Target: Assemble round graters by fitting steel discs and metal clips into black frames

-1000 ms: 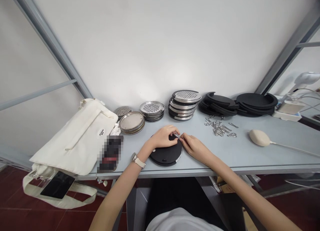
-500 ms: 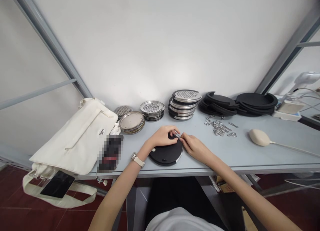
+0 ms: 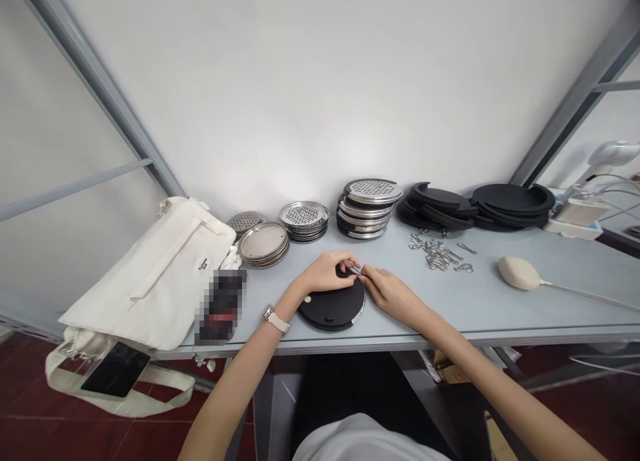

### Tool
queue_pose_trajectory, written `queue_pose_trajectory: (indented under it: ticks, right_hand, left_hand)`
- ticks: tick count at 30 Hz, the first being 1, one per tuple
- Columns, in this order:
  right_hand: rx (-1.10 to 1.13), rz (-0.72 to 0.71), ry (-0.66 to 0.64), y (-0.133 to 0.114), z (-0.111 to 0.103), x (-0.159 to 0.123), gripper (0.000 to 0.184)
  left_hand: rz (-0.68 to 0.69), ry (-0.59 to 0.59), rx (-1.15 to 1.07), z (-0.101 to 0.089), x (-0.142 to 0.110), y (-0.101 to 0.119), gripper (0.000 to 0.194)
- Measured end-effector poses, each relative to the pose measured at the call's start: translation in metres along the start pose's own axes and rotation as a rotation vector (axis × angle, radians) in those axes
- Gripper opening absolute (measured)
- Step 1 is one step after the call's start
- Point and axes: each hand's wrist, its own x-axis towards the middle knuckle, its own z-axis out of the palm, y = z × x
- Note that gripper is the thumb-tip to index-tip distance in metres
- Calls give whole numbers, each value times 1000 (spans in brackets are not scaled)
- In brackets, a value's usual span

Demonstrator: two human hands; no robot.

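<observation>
A round black disc (image 3: 333, 308) with a thin metallic rim on its right lies flat near the front edge of the table. My left hand (image 3: 327, 272) rests over its far part, fingers curled and closed at a small metal clip (image 3: 355, 271). From the right, my right hand (image 3: 387, 291) pinches the same clip between thumb and forefinger, by the disc's upper right edge. Fingers partly cover the clip, so its full shape is hidden. A loose pile of similar metal clips (image 3: 440, 254) lies on the table to the right.
Along the wall stand grater plates (image 3: 303, 214), plain metal discs (image 3: 263, 240), a stack of black-rimmed graters (image 3: 370, 208) and black holders (image 3: 513, 208). A white bag (image 3: 150, 274) leans at left, beside a pixelated dark item (image 3: 221, 308). A cream corded device (image 3: 519, 273) lies right.
The hands and disc stay in nearly the same place. The metal clip between the fingers has shifted very slightly.
</observation>
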Motion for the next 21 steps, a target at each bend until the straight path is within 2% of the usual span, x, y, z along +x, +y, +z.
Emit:
queue_pose_trajectory:
  ticks: [21]
  right_hand:
    - [-35,-2,15,-1,0,0,20]
  left_hand:
    - [-13,-13,-31,0,0,-1,24]
